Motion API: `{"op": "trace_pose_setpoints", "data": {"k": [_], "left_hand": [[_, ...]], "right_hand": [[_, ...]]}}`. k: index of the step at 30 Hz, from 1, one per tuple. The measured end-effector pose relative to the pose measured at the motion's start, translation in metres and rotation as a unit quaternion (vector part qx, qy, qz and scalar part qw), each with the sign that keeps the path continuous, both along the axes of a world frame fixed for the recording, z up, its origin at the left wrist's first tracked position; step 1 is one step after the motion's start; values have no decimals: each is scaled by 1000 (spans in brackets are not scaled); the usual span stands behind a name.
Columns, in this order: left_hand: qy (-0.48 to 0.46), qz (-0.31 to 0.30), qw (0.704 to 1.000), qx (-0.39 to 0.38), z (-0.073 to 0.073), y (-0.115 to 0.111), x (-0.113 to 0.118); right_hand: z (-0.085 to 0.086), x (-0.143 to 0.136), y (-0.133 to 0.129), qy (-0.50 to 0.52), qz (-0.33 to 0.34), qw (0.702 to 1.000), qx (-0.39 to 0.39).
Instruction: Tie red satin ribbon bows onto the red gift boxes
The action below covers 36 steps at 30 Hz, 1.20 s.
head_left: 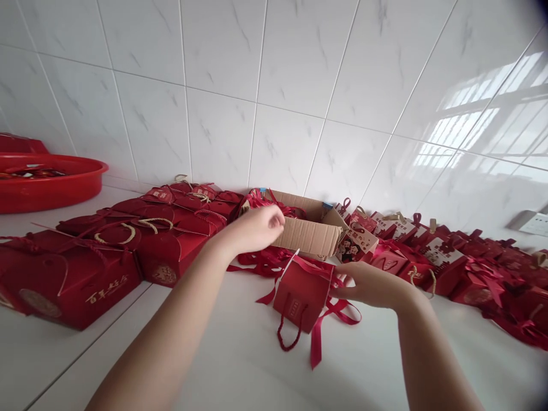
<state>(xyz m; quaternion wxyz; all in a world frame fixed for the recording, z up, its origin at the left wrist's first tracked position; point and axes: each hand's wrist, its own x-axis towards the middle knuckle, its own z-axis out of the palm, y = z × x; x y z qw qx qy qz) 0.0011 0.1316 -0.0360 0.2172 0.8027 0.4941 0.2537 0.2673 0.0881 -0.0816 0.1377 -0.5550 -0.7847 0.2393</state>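
Note:
A red gift box (302, 291) with a twisted rope handle and dark red ribbons (317, 342) stands tilted above the white table. My right hand (359, 282) grips its right side, fingers partly hidden behind it. My left hand (263, 225) is closed, fingers curled, in front of the open cardboard box (312, 237); whatever it may hold is not visible. Inside that carton lie red ribbons (265, 198), and more loose ribbon (261, 262) spills onto the table before it.
Large red gift boxes (171, 245) with rope handles fill the left side. Behind them is a red plastic basin (81, 177) with small items in it. Rows of small red gift boxes (440, 254) line the right, below a wall socket (535, 222). White tiles cover the wall.

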Motion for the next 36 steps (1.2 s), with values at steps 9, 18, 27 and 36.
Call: {"op": "trace_pose_setpoints", "data": {"k": [9,18,27,36], "left_hand": [[147,-108,966,-184,-32,21,24],[69,-106,979,-158,-8,12,7],[-122,-101,977,-144,10,-10,6],[-284,-138,946,-77,19,-16,-4]], "right_hand": [[-1,2,2,11,18,1000,-5],[20,12,-3,-1,28,999,-19],[32,11,-13,233,-6,969,-80],[30,9,-9,481,-16,877,-20]]}}
